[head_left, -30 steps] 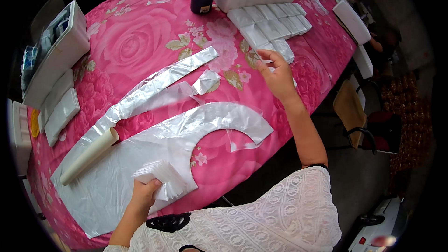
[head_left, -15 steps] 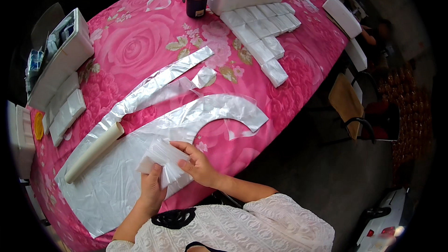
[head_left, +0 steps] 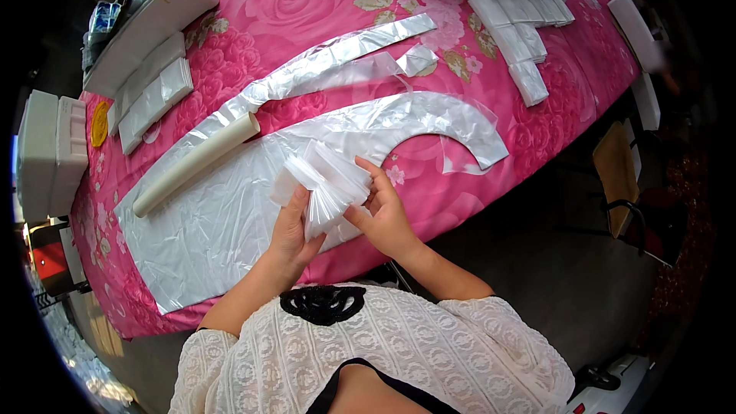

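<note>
Between my two hands is a stack of thin white plastic sheets [head_left: 326,184], pinched near its middle and fanned out at the edges. My left hand [head_left: 293,226] grips its left lower side, thumb on top. On the right side, my right hand [head_left: 383,218] holds the stack's edge between thumb and fingers. Under and beyond the hands lies a large flat sheet of shiny plastic film [head_left: 207,238] with a curved cut-out. A pale tube [head_left: 198,165] rests on the film's left part. Whether the sheets are separate or folded cannot be told.
A pink flowered cloth [head_left: 284,0] covers the table. Several folded white plastic packets [head_left: 525,42] lie at the far right, more packets [head_left: 157,100] at the left. A white foam box [head_left: 157,19] stands far left, near a yellow ring [head_left: 99,124]. A chair [head_left: 617,176] stands right.
The view has shifted, so the table's things sit higher and further right. The stack's sheets are spread into a wider fan, still held by both hands.
</note>
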A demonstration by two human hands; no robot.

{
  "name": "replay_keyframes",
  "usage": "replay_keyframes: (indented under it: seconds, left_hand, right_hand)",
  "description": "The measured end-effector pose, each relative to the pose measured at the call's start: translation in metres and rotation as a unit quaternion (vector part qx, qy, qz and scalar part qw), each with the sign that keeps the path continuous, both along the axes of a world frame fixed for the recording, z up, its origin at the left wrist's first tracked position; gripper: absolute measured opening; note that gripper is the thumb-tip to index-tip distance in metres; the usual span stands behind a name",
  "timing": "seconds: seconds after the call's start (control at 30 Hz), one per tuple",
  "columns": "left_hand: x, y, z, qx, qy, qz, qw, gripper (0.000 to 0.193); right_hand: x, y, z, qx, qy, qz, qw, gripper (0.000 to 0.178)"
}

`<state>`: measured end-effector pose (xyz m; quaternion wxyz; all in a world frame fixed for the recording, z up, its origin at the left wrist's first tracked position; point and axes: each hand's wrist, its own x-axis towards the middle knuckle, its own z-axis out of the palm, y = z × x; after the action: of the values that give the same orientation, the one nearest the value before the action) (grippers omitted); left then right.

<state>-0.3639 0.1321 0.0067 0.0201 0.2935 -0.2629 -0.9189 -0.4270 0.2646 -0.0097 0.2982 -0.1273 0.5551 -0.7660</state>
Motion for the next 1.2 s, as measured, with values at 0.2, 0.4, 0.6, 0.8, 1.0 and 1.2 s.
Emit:
replay_keyframes:
  seconds: [0.2, 0.4, 0.6, 0.8, 1.0, 1.2]
  left_hand:
    - [0.000, 0.005, 0.002, -0.016, 0.014, -0.021, 1.000, 0.048]
    - [0.000, 0.004, -0.002, 0.043, 0.010, -0.024, 0.999, 0.044]
    - [-0.001, 0.002, -0.008, 0.077, 0.002, -0.010, 0.997, 0.048]
    - [0.005, 0.001, -0.006, 0.028, -0.020, -0.062, 0.997, 0.060]
    - [-0.007, 0.002, 0.002, -0.047, 0.076, -0.114, 0.989, 0.083]
    - [-0.002, -0.001, -0.007, -0.048, 0.045, -0.097, 0.993, 0.081]
  right_hand:
    - [-0.006, 0.000, -0.003, -0.019, 0.048, -0.072, 0.996, 0.063]
    - [-0.015, 0.011, -0.005, 0.091, 0.318, -0.063, 0.941, 0.051]
    - [-0.002, 0.005, 0.006, 0.104, 0.195, -0.102, 0.970, 0.038]
    - [-0.012, 0.013, -0.005, 0.109, 0.063, -0.072, 0.989, 0.037]
    - [-0.107, 0.091, 0.007, 0.022, 0.063, -0.280, 0.958, 0.030]
    - [-0.269, 0.249, 0.028, 0.056, 0.155, -0.423, 0.891, 0.026]
